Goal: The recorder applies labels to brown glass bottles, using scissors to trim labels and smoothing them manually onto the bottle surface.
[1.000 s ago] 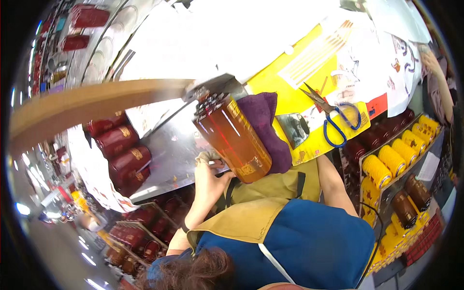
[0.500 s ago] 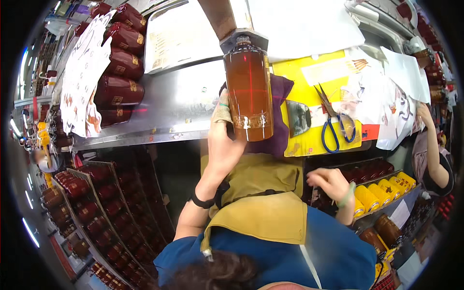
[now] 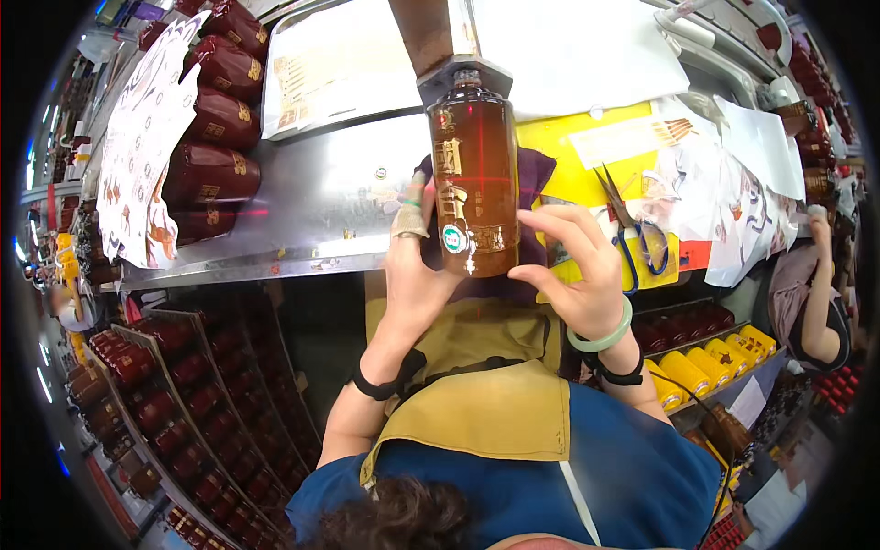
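Observation:
A brown glass bottle (image 3: 472,183) with gold markings and a small round green-and-white sticker lies with its neck against a metal holder (image 3: 438,46). Red light lines cross its side. My left hand (image 3: 414,275) is closed on the bottle's lower left side, with wrapping on one finger; the bottle partly hides its fingers. To the right of the bottle, my right hand (image 3: 587,270) is open, thumb and fingers curved apart. Its fingertips are at the glass edge; whether they touch, I cannot tell. A purple cloth (image 3: 533,176) lies under the bottle.
Blue-handled scissors (image 3: 628,225) lie on a yellow sheet (image 3: 559,137) at right, near printed sheets (image 3: 710,174). Dark red bottles (image 3: 215,119) line the table's left. Racks of bottles (image 3: 174,385) stand below. At far right is another person's arm (image 3: 819,284).
The bottle has turned, bringing its gold markings and sticker into view. My right hand has come up from near my waist to the bottle's right side. My left hand stays at the bottle.

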{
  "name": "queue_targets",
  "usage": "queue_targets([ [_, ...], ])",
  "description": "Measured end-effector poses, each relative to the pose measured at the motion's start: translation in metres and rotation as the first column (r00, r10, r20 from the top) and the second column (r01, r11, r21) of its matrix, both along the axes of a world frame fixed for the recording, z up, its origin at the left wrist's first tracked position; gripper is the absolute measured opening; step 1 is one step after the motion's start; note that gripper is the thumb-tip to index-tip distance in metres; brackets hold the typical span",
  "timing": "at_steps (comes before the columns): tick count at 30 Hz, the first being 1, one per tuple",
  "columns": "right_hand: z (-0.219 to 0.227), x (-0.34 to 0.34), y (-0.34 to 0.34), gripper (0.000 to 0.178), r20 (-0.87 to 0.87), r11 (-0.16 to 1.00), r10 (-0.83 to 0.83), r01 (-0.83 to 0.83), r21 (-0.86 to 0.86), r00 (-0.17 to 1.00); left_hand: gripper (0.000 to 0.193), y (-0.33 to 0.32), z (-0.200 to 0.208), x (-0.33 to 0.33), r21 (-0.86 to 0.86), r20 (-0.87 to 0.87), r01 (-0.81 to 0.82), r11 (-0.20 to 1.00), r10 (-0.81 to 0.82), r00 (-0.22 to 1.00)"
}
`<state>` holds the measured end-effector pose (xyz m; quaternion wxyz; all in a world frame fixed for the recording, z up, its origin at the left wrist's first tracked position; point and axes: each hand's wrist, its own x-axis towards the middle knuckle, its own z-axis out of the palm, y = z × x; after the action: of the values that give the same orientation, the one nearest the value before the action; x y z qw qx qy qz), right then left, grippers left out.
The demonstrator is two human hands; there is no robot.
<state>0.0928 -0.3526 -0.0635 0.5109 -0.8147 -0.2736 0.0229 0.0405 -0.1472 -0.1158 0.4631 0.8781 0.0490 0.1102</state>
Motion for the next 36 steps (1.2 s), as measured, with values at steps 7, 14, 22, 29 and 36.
queue_targets([
  [7,-0.005,0.003,0.002,0.07,0.062,0.998,0.008,-0.004,-0.062,0.998,0.077,0.001,0.008,-0.003,-0.023,-0.004,-0.008,1.0,0.008,1.0],
  [14,-0.011,0.001,0.001,0.072,0.036,0.999,0.005,-0.003,-0.054,0.999,0.072,0.001,0.016,-0.004,0.115,0.083,-0.018,0.993,0.009,0.997],
  [22,-0.012,-0.004,0.004,0.06,0.089,0.998,-0.019,0.024,-0.058,0.996,0.071,0.0,0.014,-0.003,0.142,0.203,-0.041,0.989,0.012,0.979],
  [29,-0.01,-0.011,0.007,0.049,0.122,0.992,0.014,0.001,-0.122,0.992,0.076,-0.002,0.013,-0.005,0.137,0.188,-0.05,0.989,0.023,0.982],
  [36,-0.013,-0.012,0.005,0.048,0.146,0.991,0.011,0.009,-0.135,0.989,0.077,-0.005,0.012,-0.005,0.099,0.177,-0.058,0.993,0.04,0.983],
])
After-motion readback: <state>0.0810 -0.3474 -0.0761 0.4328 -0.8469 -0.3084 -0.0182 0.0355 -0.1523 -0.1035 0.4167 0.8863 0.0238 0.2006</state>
